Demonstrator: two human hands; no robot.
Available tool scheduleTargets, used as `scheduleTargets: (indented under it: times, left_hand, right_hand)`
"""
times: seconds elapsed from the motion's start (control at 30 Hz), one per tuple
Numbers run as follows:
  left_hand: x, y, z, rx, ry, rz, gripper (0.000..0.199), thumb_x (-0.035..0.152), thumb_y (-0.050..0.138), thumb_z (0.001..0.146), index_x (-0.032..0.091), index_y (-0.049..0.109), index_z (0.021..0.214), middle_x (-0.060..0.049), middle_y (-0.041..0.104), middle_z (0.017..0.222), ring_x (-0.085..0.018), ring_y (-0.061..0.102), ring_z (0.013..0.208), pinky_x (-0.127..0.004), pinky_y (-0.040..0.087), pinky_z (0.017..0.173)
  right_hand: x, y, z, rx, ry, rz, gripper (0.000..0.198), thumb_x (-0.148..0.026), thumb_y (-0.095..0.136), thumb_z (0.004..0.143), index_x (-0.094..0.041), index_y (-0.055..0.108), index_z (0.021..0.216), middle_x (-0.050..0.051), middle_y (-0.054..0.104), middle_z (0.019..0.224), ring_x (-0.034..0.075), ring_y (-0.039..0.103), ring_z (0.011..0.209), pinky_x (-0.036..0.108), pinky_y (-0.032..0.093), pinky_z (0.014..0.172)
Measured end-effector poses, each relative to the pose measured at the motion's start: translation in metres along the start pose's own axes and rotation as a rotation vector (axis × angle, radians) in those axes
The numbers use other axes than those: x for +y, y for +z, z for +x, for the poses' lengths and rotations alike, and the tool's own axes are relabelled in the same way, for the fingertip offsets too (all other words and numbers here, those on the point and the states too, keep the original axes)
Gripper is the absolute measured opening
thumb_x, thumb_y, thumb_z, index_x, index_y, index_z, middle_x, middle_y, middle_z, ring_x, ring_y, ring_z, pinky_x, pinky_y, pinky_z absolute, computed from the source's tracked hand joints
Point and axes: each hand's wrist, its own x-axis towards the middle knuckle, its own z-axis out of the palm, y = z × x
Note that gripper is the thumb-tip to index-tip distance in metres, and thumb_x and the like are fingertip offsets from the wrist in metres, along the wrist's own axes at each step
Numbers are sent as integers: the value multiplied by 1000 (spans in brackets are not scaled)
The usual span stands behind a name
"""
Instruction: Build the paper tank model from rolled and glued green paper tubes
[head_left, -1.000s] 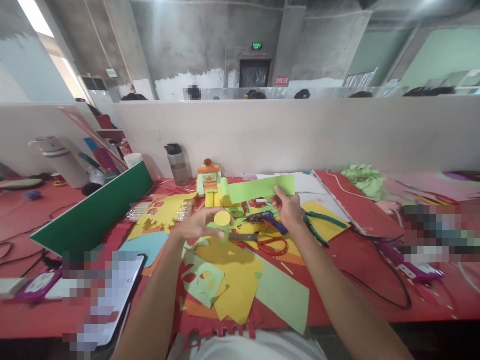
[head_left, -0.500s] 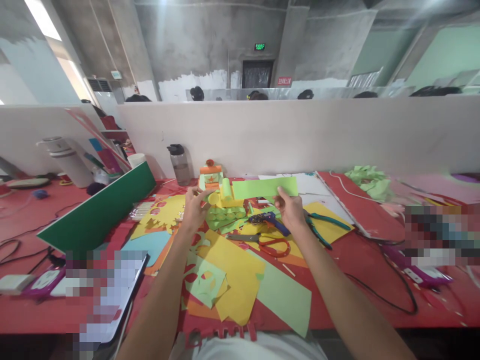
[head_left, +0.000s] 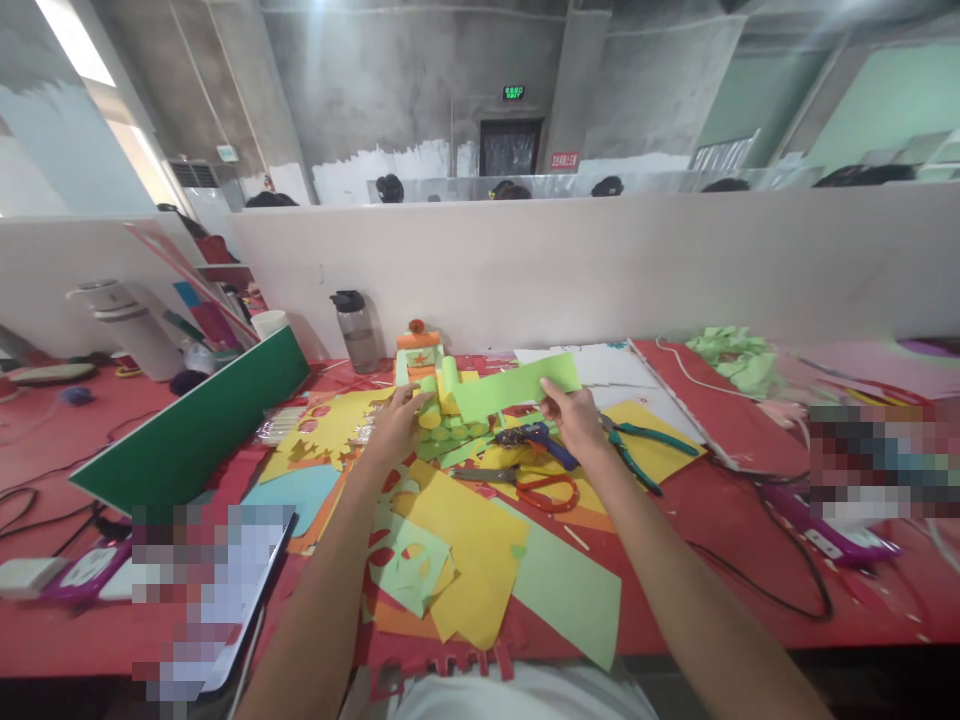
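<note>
Between the thumb and fingers of my right hand (head_left: pixel 571 412) is the right end of a long light-green paper strip (head_left: pixel 510 386). The strip slants down to the left, just above the table. My left hand (head_left: pixel 397 425) pinches a small green paper roll (head_left: pixel 428 388) with a yellow end. Behind it stands another green roll (head_left: pixel 449 372) on yellow paper. A row of flattish green rolls (head_left: pixel 454 432) lies below the hands. At the back sits an orange-and-green paper piece (head_left: pixel 418 352) with a star on it.
Red-handled scissors (head_left: pixel 547 493), a blue glue gun (head_left: pixel 536 436) and teal-handled pliers (head_left: pixel 634 455) lie near my right hand. Yellow paper sheets (head_left: pixel 469 550) cover the front. A green board (head_left: pixel 202 430) leans at left; a water bottle (head_left: pixel 356 332) stands behind.
The green strip has tilted, its left end lower, and moved slightly left with my right hand. The small roll in my left hand has turned more upright, showing its green side.
</note>
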Motion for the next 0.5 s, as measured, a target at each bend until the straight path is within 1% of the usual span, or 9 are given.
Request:
scheduleTargets:
  times: [0.07, 0.17, 0.23, 0.27, 0.33, 0.37, 0.43, 0.5]
  left_hand:
    - [-1, 1, 0, -24, -2, 17, 76, -7, 44, 69, 23, 51, 139, -14, 41, 146, -27, 56, 123, -42, 51, 97]
    - [-3, 4, -1, -49, -12, 35, 78, -8, 43, 68, 21, 51, 140, -14, 41, 148, -29, 52, 128, -45, 46, 104]
    - [-5, 5, -2, -60, -12, 29, 78, -7, 44, 69, 20, 49, 142, -15, 39, 150, -29, 49, 133, -45, 45, 106]
    - [-5, 6, -2, -63, -14, 25, 78, -6, 44, 69, 20, 48, 143, -15, 38, 151, -30, 47, 134, -46, 46, 106]
    - [-6, 5, -3, -60, -17, 18, 77, -5, 45, 71, 21, 47, 143, -15, 38, 152, -30, 48, 133, -47, 47, 104]
    - [-7, 4, -3, -54, -16, 13, 76, -5, 45, 71, 21, 47, 143, -15, 38, 151, -30, 48, 133, -47, 47, 104]
    - [-8, 1, -3, -24, -12, -1, 75, -5, 45, 72, 22, 48, 142, -14, 40, 150, -29, 46, 134, -46, 47, 104]
    - [-8, -3, -2, 22, -21, -26, 70, -4, 44, 74, 23, 50, 139, -13, 44, 147, -28, 47, 133, -44, 48, 103]
  right_hand:
    - [1, -3, 0, -58, -1, -71, 35, -40, 83, 66, -18, 59, 78, -4, 57, 52, 10, 51, 44, 21, 40, 41]
    - [0, -7, 1, -155, -17, -156, 33, -39, 80, 69, -17, 62, 84, -1, 62, 63, 10, 54, 49, 21, 42, 44]
    - [-5, -8, 0, -208, -25, -175, 37, -36, 79, 71, -19, 63, 99, -2, 63, 72, 11, 56, 51, 22, 44, 46]
    - [-9, -9, -2, -231, -24, -183, 44, -34, 78, 72, -22, 61, 110, -2, 63, 75, 11, 57, 51, 23, 45, 46]
    - [-17, -9, -7, -294, 1, -202, 63, -31, 77, 73, -29, 51, 131, -4, 62, 74, 13, 59, 53, 25, 49, 50]
    - [-22, -9, -10, -335, 25, -211, 70, -30, 76, 74, -31, 46, 137, -5, 62, 71, 14, 61, 54, 26, 50, 52]
    - [-29, -10, -17, -422, 79, -216, 74, -29, 75, 75, -32, 42, 142, -5, 60, 67, 16, 62, 56, 27, 51, 54]
    - [-33, -12, -23, -482, 108, -234, 71, -31, 74, 76, -31, 43, 140, -5, 59, 64, 16, 62, 55, 27, 51, 53]
